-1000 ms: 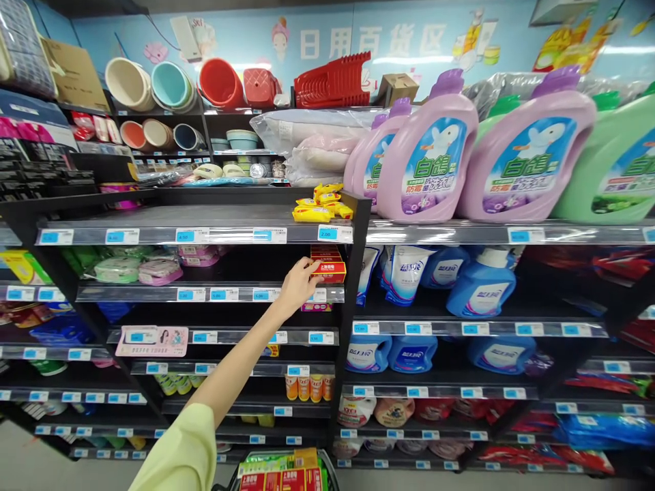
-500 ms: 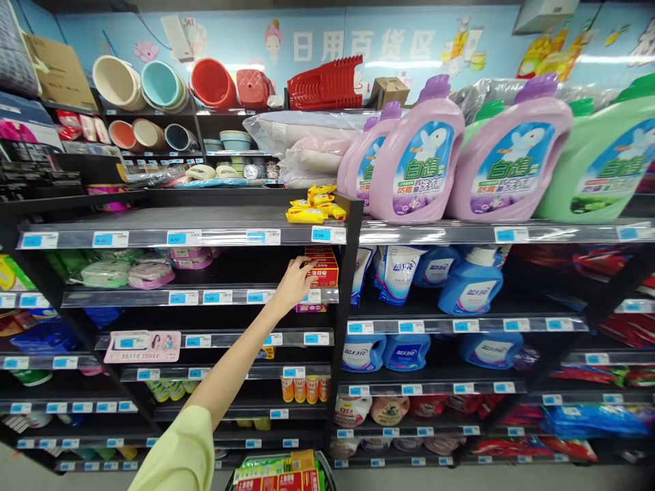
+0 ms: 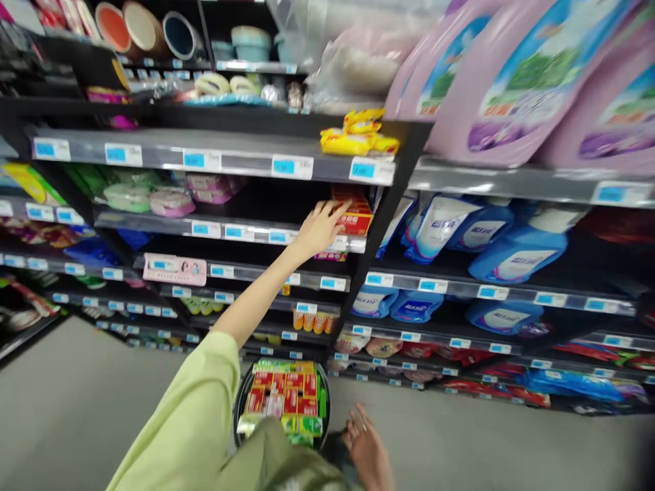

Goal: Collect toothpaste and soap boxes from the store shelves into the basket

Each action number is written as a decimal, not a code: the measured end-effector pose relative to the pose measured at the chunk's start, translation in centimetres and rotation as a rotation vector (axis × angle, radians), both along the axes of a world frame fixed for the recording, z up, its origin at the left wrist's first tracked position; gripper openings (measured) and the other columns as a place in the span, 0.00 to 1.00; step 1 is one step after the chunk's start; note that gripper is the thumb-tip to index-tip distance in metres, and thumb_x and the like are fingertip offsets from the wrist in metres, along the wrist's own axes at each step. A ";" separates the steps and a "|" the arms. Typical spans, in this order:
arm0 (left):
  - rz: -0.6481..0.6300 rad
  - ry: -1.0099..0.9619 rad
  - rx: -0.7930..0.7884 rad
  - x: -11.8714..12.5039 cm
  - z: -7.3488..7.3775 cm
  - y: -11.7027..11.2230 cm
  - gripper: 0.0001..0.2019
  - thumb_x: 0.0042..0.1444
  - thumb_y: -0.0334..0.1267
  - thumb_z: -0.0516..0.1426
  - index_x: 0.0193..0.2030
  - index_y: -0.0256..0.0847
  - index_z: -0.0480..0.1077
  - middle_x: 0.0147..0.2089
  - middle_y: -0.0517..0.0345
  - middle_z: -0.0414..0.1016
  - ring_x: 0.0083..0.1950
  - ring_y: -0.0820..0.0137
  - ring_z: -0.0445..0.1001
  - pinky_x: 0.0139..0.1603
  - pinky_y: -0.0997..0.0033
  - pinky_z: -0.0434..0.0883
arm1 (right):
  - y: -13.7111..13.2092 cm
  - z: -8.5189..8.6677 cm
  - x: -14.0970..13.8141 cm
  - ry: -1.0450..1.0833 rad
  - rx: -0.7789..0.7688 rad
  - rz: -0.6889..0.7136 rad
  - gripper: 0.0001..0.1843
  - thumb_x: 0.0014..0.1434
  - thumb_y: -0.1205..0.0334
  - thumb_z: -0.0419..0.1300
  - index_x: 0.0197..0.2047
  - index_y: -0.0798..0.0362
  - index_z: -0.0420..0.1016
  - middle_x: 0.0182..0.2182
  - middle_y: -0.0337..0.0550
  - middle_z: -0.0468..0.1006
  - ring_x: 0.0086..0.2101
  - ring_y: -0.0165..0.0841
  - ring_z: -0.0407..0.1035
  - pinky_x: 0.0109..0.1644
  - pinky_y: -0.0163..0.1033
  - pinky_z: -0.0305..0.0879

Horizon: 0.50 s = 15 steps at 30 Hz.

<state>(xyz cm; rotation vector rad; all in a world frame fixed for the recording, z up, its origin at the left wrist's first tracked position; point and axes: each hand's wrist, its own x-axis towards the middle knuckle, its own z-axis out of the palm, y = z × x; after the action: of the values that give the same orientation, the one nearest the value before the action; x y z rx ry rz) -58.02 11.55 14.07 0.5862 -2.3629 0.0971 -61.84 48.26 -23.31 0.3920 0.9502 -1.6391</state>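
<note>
While dark shelves [image 3: 256, 146] span the frame, a packed basket [image 3: 328, 402] sits at bottom centre. At lower right, the right hand [image 3: 366, 447] hangs with its fingers loosely apart. At centre, the left hand [image 3: 318, 230] rests, fingers spread, on red boxes [image 3: 357, 223]; whether it grips one, I cannot tell.

Even light leaves shelf recesses [image 3: 273, 202] dim — glints streak one rail [image 3: 512, 184], blur smears the pink bottles [image 3: 473, 102].
</note>
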 end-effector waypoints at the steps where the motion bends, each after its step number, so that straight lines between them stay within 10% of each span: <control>1: -0.024 0.058 -0.020 0.4 -0.8 0.2 0.27 0.69 0.37 0.49 0.73 0.41 0.55 0.69 0.46 0.63 0.70 0.53 0.59 0.68 0.49 0.66 | 0.3 0.3 0.2 0.004 0.010 0.003 0.29 0.31 0.59 0.77 0.41 0.47 0.81 0.33 0.37 0.82 0.29 0.31 0.75 0.33 0.35 0.74; 5: -0.010 0.333 0.002 3.7 -7.7 1.7 0.24 0.71 0.36 0.42 0.73 0.45 0.52 0.71 0.50 0.60 0.73 0.57 0.56 0.72 0.45 0.58 | 1.9 0.2 0.5 0.006 0.013 -0.014 0.23 0.41 0.61 0.75 0.43 0.51 0.78 0.34 0.36 0.80 0.32 0.30 0.73 0.36 0.35 0.71; 10: 0.023 0.086 0.307 10.5 -22.4 4.7 0.18 0.67 0.32 0.48 0.60 0.43 0.68 0.60 0.48 0.72 0.65 0.59 0.67 0.67 0.47 0.66 | 4.4 -1.9 0.2 -0.088 0.109 -0.086 0.20 0.43 0.66 0.72 0.41 0.52 0.77 0.34 0.36 0.79 0.31 0.30 0.73 0.36 0.35 0.72; 15: 0.325 -0.175 0.770 17.4 -35.7 7.7 0.20 0.64 0.29 0.51 0.62 0.39 0.67 0.64 0.46 0.68 0.65 0.59 0.66 0.68 0.53 0.65 | 5.1 -3.8 -0.4 -0.033 0.300 -0.014 0.17 0.45 0.67 0.68 0.40 0.50 0.75 0.33 0.37 0.77 0.29 0.30 0.72 0.32 0.34 0.71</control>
<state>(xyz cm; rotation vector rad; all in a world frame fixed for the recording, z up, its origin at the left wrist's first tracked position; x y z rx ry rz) -40.59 19.27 -21.67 1.3667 -2.4060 -0.6683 -62.22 53.41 -27.10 0.6281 1.1741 -1.4998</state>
